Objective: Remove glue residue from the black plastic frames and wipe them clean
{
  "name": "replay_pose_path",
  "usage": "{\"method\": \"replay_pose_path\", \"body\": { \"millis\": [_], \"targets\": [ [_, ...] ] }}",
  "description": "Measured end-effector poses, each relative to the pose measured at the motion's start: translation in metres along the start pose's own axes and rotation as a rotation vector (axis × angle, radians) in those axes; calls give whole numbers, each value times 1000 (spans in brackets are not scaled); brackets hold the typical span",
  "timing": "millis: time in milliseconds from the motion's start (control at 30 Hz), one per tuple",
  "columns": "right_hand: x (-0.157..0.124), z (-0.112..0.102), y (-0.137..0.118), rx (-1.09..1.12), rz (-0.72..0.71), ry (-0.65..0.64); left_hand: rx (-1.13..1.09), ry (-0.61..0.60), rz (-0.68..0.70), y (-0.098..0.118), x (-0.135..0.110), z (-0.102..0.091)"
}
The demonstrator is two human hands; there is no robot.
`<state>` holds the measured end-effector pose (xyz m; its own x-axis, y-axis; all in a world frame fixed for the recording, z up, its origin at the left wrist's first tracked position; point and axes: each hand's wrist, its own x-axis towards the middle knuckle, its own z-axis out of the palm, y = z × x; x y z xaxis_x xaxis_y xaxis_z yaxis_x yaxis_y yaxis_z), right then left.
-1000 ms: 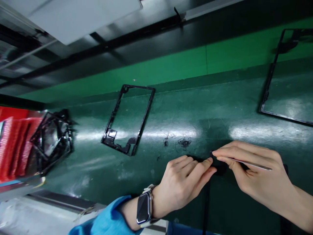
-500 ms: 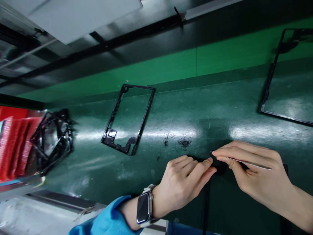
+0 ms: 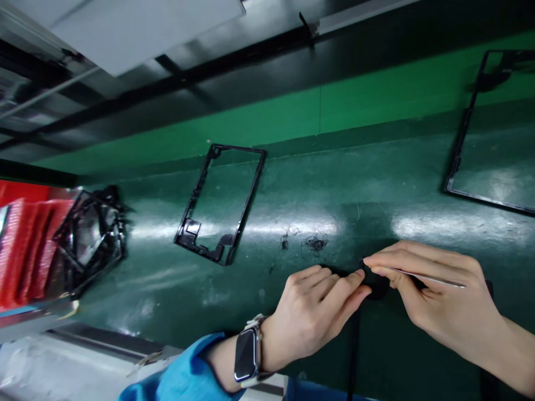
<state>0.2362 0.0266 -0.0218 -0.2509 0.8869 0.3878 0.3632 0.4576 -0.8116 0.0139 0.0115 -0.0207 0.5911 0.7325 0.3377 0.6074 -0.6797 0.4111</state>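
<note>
- Black strands (image 3: 316, 243) lie on my desk (image 3: 200, 306); a black frame (image 3: 465, 123) is cut off.
- Right grip (image 3: 445, 295) clamps a metal tool (image 3: 434, 279); left grip (image 3: 313, 306) pinches a dark part (image 3: 378, 288), mostly hidden.

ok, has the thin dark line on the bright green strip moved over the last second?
Yes: the thin dark line on the bright green strip has shifted left in the picture, closer to the lone black frame.

A green workbench (image 3: 401, 172) stretches beneath the left hand (image 3: 315, 312) and right hand (image 3: 453, 301), white glare (image 3: 438, 225) blazing just beyond them! Farther off, a brighter green strip (image 3: 376, 94), then a dark rail (image 3: 234, 61); beyond and left, a white panel (image 3: 137, 28).
</note>
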Motion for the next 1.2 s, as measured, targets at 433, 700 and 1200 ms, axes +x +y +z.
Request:
{"method": "replay_pose_path", "body": {
  "millis": [433, 700, 1200],
  "targets": [
    [-1, -1, 0, 18, -13, -16, -3, -10, -4, 0, 0, 0],
    [0, 1, 1, 29, 6, -12, -6, -10, -11, 0, 0, -1],
    [-1, 1, 0, 29, 16, 5, -10, -12, -11, 0, 0, -1]
  ]
}}
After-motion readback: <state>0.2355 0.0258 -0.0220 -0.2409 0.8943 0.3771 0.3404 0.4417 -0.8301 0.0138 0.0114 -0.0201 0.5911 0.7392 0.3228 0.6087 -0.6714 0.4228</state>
